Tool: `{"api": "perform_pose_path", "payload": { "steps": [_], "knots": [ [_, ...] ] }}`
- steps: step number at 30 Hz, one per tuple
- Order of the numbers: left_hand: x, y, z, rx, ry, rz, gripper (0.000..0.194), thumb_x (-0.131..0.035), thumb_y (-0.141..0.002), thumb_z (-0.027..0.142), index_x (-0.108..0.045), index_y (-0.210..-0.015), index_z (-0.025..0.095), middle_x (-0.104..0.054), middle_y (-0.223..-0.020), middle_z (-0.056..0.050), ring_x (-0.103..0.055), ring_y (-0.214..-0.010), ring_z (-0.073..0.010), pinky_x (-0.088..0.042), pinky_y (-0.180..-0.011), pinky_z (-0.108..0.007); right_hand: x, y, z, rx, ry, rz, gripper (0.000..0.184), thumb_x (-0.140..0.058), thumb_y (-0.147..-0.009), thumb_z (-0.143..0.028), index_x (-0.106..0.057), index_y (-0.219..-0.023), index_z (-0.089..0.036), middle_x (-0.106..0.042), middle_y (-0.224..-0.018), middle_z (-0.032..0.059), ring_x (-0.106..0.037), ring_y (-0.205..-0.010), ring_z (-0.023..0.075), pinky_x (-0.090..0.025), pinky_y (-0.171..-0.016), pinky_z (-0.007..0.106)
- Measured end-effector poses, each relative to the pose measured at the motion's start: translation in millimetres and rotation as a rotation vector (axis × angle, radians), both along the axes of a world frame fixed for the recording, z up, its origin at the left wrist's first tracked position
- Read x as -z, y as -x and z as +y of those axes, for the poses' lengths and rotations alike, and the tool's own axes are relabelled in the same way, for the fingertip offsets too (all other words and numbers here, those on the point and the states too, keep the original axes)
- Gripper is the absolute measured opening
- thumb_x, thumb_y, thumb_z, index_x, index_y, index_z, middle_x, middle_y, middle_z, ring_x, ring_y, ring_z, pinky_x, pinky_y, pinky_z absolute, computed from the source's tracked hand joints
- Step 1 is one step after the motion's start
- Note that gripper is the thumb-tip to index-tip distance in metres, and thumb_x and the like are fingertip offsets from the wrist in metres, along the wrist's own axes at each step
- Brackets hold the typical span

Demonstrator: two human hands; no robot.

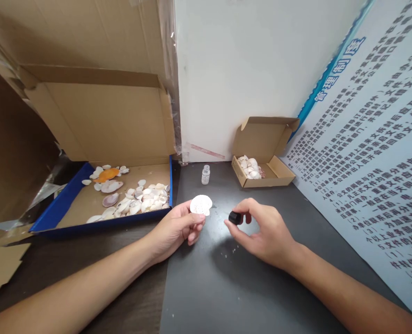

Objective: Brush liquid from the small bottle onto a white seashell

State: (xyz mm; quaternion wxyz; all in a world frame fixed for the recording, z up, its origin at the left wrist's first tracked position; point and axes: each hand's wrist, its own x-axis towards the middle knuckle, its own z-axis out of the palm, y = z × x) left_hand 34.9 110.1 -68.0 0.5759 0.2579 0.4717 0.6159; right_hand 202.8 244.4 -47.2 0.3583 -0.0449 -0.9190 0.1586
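Between the thumb and fingers of my left hand (183, 225) is a white seashell (201, 205), its broad face turned up and marked with small dark specks. To its right, my right hand (261, 227) pinches a small black cap (234, 217) by its side. A gap of tabletop separates the cap from the shell. Behind both hands stands a small clear bottle (205, 175), upright, with a pale label and no cap on its neck.
At left, a blue-edged cardboard box (171, 181) with a raised lid holds many shells (150, 198). A smaller open box (279, 169) with shells stands back right. A printed panel (376, 139) borders the right side; small pale crumbs lie on the grey mat (206, 287).
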Motion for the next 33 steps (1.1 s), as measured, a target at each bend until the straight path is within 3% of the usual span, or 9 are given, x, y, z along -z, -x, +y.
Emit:
{"api": "perform_pose_path", "payload": {
  "steps": [3,7,12,17,21,26,30,33],
  "knots": [
    [-0.1,0,0,0.003,-0.001,0.016,0.024,-0.069,-0.077,0.027,-0.048,-0.079,0.017,-0.050,-0.061,0.005,-0.039,-0.043,-0.0032,-0.031,-0.044,-0.018,-1.4,1,0,0.063,0.031,0.035,0.016,-0.064,-0.083,-0.022,-0.047,-0.085,-0.023,-0.055,-0.063,-0.0037,-0.052,-0.052,0.0118,-0.044,-0.050,0.025],
    [2.5,-1,0,0.010,0.002,0.064,0.025,-0.071,-0.077,0.029,-0.050,-0.085,0.017,-0.049,-0.060,0.006,-0.038,-0.043,-0.0032,-0.030,-0.044,-0.018,-1.8,0,-1,-0.049,0.095,0.023,0.017,-0.064,-0.084,-0.024,-0.047,-0.087,-0.023,-0.058,-0.065,-0.0037,-0.053,-0.052,0.0112,-0.046,-0.051,0.024],
    [7.8,1,0,0.044,-0.021,0.118,0.024,-0.069,-0.079,0.029,-0.052,-0.088,0.017,-0.049,-0.060,0.007,-0.038,-0.044,-0.0036,-0.029,-0.043,-0.018,-2.9,0,0,0.081,0.071,0.003,0.018,-0.064,-0.083,-0.021,-0.047,-0.083,-0.022,-0.054,-0.063,-0.0041,-0.051,-0.052,0.0115,-0.043,-0.051,0.025],
    [11.1,2,0,0.064,-0.040,0.159,0.025,-0.069,-0.080,0.031,-0.051,-0.091,0.017,-0.050,-0.062,0.007,-0.039,-0.043,-0.0032,-0.028,-0.043,-0.018,-3.0,-1,-1,-0.101,0.140,0.013,0.019,-0.064,-0.084,-0.022,-0.046,-0.088,-0.023,-0.057,-0.066,-0.0039,-0.052,-0.054,0.0107,-0.046,-0.053,0.023],
    [12.6,2,0,0.094,-0.049,0.206,0.027,-0.068,-0.081,0.031,-0.051,-0.095,0.017,-0.050,-0.063,0.007,-0.039,-0.044,-0.0024,-0.027,-0.043,-0.018,-2.7,-1,-1,0.049,0.085,0.027,0.019,-0.065,-0.083,-0.021,-0.047,-0.085,-0.022,-0.054,-0.064,-0.0041,-0.049,-0.053,0.0107,-0.043,-0.051,0.024],
    [9.3,-2,0,0.110,-0.063,0.272,0.029,-0.067,-0.081,0.033,-0.049,-0.096,0.016,-0.047,-0.063,0.008,-0.037,-0.045,-0.0031,-0.028,-0.043,-0.019,-3.5,-2,-3,-0.150,0.244,-0.039,0.020,-0.066,-0.082,-0.021,-0.046,-0.087,-0.022,-0.056,-0.067,-0.0042,-0.052,-0.055,0.0103,-0.046,-0.054,0.023],
    [8.0,-4,0,0.129,-0.065,0.319,0.029,-0.065,-0.082,0.034,-0.049,-0.098,0.016,-0.046,-0.065,0.007,-0.037,-0.048,-0.0044,-0.029,-0.044,-0.019,-0.6,-2,-4,-0.040,0.164,0.001,0.021,-0.066,-0.082,-0.019,-0.046,-0.087,-0.022,-0.054,-0.066,-0.0042,-0.049,-0.054,0.0105,-0.044,-0.052,0.024],
    [8.2,-5,-1,0.132,-0.060,0.336,0.029,-0.064,-0.082,0.034,-0.048,-0.098,0.016,-0.045,-0.064,0.007,-0.037,-0.048,-0.0045,-0.028,-0.044,-0.020,-0.2,-3,-5,-0.129,0.237,0.012,0.022,-0.066,-0.081,-0.018,-0.045,-0.088,-0.023,-0.054,-0.066,-0.0046,-0.051,-0.055,0.0105,-0.045,-0.054,0.024]
  ]
}}
